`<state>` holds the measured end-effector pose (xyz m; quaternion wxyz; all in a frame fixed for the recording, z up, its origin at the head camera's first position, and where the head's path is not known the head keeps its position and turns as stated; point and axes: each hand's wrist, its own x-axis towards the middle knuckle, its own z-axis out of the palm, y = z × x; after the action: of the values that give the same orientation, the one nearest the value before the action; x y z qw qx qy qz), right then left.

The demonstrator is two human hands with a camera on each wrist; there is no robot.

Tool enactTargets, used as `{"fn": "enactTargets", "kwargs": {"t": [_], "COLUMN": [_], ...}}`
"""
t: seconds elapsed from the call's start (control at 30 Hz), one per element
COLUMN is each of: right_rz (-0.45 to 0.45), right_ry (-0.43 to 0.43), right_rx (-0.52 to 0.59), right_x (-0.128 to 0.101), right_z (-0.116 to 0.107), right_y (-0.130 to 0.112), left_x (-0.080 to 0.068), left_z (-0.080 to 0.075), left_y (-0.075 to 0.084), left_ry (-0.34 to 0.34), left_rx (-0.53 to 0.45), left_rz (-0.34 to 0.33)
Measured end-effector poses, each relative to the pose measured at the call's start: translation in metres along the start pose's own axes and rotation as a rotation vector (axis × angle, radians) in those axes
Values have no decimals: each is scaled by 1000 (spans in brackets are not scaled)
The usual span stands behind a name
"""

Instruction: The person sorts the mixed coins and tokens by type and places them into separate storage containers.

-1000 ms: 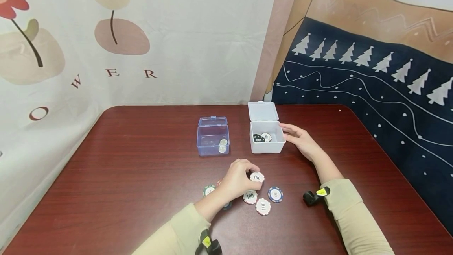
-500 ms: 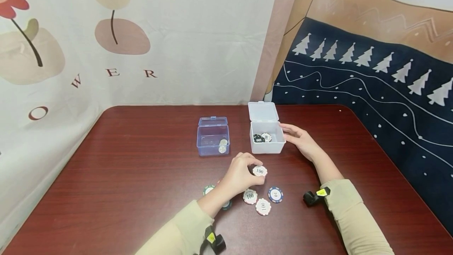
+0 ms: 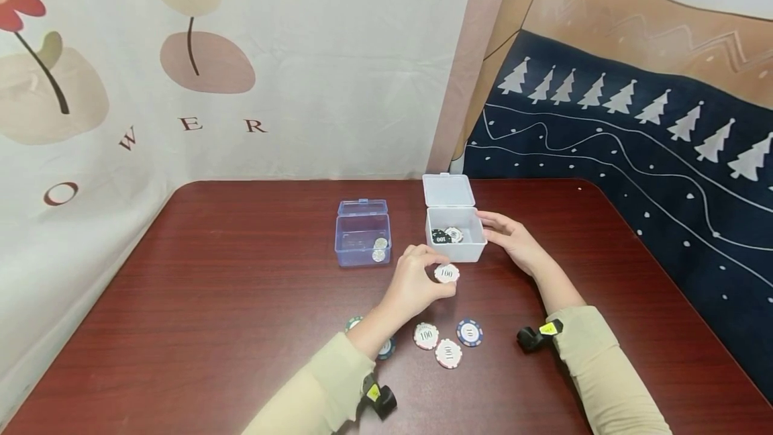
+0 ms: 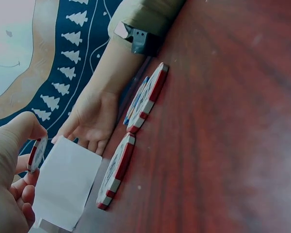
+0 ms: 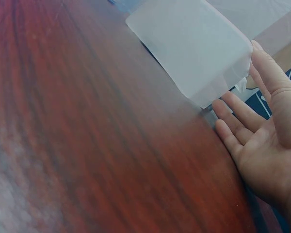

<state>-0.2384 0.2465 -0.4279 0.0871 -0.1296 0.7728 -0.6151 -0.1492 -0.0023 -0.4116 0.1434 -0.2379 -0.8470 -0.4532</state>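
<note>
Above table | left hand (image 3: 413,284) pinches white-red "100" chip (image 3: 446,274) | right hand (image 3: 512,239) flat.

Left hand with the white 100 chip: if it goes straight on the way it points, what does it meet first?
Probably the white box. The left hand pinches the chip just short of the box's near wall, pointing up and away toward it. Depth is unclear, but nothing else seems to lie between.

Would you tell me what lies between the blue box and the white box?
Only bare table lies between the blue box and the white box; the head view shows it.
</note>
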Motion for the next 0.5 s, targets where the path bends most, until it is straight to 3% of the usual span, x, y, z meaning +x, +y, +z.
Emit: {"fn": "enactTargets", "kwargs": {"t": [0.5], "right_rz": [-2], "right_ry": [0], "right_rx": [-2], "right_x": [1], "right_z": [0], "right_y": [0], "left_x": [19], "left_z": [2], "left_y": [2], "left_ry": [52], "left_rx": [41], "left_rz": [-16]}}
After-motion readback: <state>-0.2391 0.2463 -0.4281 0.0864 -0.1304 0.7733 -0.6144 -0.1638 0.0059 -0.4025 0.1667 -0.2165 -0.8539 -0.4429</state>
